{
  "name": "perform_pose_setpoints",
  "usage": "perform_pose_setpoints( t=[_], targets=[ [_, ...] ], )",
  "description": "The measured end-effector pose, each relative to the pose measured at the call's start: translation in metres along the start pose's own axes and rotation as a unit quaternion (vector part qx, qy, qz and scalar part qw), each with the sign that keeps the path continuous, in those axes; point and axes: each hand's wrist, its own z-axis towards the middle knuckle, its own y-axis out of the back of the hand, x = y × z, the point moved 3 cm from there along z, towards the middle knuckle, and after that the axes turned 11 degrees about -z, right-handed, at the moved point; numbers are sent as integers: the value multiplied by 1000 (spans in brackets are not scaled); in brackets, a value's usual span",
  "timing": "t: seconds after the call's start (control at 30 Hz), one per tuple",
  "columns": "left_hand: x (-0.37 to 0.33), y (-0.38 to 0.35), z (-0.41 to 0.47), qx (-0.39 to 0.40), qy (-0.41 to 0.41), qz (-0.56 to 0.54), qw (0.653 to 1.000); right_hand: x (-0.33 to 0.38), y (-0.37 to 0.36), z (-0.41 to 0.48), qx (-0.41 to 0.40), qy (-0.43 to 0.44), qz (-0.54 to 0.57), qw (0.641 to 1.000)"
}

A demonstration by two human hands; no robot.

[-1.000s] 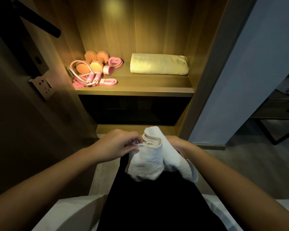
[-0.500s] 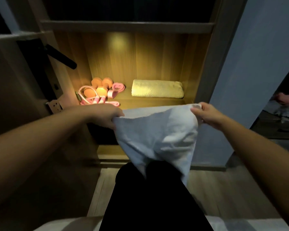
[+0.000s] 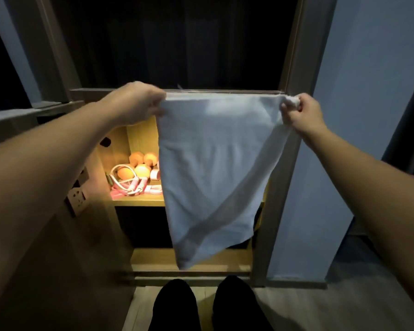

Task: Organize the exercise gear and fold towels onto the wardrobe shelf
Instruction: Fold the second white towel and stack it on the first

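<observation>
The tall wooden wardrobe (image 3: 294, 56) stands open. Before its lit shelf (image 3: 139, 201) hangs a white cloth towel (image 3: 213, 168), spread wide, its lower edge slanting. The left hand (image 3: 134, 101) pinches one top corner and the right hand (image 3: 299, 113) bunches the other. Orange dumbbells (image 3: 141, 161) and a pink skipping rope (image 3: 129, 185) lie on the shelf's left side. The uneven hang risks a crooked fold, and a slack pinch could drop a corner.
</observation>
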Motion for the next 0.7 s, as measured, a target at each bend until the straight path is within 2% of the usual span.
perform_pose_setpoints(
  t=[0.03, 0.1, 0.13, 0.17, 0.23, 0.27, 0.37, 0.47, 0.6, 0.7],
  targets=[
    [1, 0, -1, 2, 6, -4, 1000, 4, -3, -1, 8, 8, -16, 1000],
    [0, -13, -10, 135, 32, 30, 990, -1, -21, -13, 134, 4, -107, 985],
    [2, -14, -13, 159, 47, 41, 985, -4, -26, -16, 164, 2, -118, 979],
    [4, -9, -13, 144, 52, 43, 987, -3, -26, -16, 153, 4, -110, 982],
    [9, 0, -13, 53, 41, 33, 997, 1, -19, -16, 73, 4, -52, 996],
    [12, 0, -15, 40, 42, 31, 998, 2, -19, -16, 60, 9, -52, 997],
    [13, -27, -28, 170, 53, 87, 980, -8, -41, -32, 187, 25, -137, 972],
    [27, -32, -23, 102, 77, 64, 990, -10, -41, -28, 138, 2, -86, 987],
    [35, -32, -14, 147, 100, 53, 983, -2, -41, -15, 189, 5, -93, 978],
    [39, -5, 5, 86, 95, 87, 988, 18, -28, 11, 133, 32, -96, 986]
  ],
)
